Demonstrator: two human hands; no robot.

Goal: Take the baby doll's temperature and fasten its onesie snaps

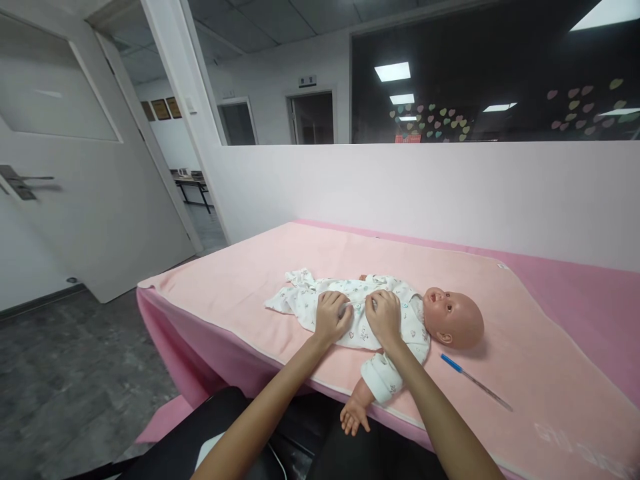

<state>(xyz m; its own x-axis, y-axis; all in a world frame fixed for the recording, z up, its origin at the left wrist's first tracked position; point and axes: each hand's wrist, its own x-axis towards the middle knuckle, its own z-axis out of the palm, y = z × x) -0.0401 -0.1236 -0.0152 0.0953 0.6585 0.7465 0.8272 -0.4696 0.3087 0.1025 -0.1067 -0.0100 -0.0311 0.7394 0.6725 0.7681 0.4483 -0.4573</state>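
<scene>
A baby doll [457, 319] lies on its back across the bed, its head to the right and its mouth open. It wears a white printed baby outfit [310, 303], spread out flat at the left end. My left hand [333, 317] is closed on the front of the outfit at the belly, fingers curled. Just to the right, my right hand [384, 315] pinches the same front nearer the chest. A thin whitish strip of the cloth shows between the two hands; the fingertips are partly hidden. One doll arm [356, 407] hangs past the near edge, below my right forearm.
A thin stick with a blue end [475, 381] lies right of the doll. Beneath is a peach blanket [240, 280] over a pink cover [590, 320]. A white wall [425, 200] with a window stands behind. An open door [90, 160] is at the left.
</scene>
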